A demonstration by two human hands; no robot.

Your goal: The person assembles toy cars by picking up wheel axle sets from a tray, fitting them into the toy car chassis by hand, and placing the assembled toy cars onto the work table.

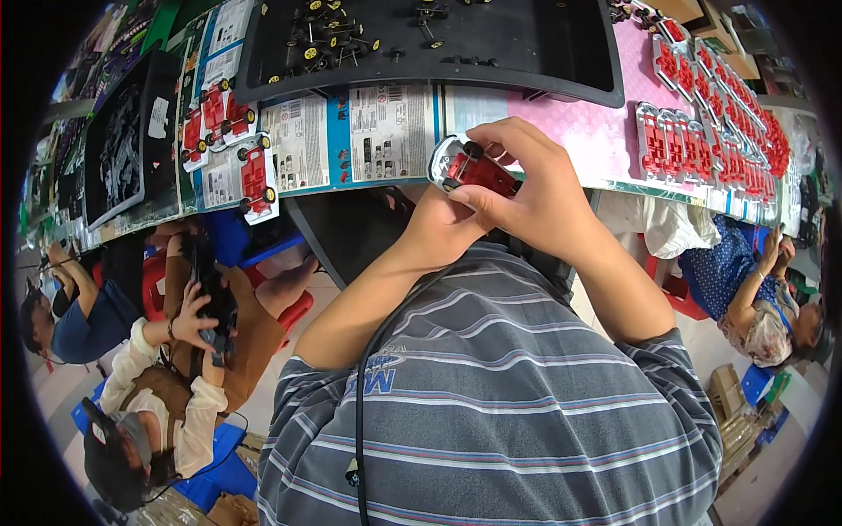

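Close to the table's front edge I hold a toy car [485,174] with its red underside up and a silver-white body showing at its left end. Black wheels sit at that end. My right hand [545,182] is closed round the car's right side, thumb on the near edge and fingers on the far one. Beneath the car, my left hand [436,226] supports it; most of its fingers are hidden. Beyond my hands stands a black tray [421,68] with loose wheel axles [329,39], some with yellow hubs.
Toy cars with wheels [256,175] lie upside down at the left. Rows of red-bottomed car bodies without visible wheels [674,145] cover the right side of the table [605,140]. A black bin [132,149] stands far left. Other people sit at both sides.
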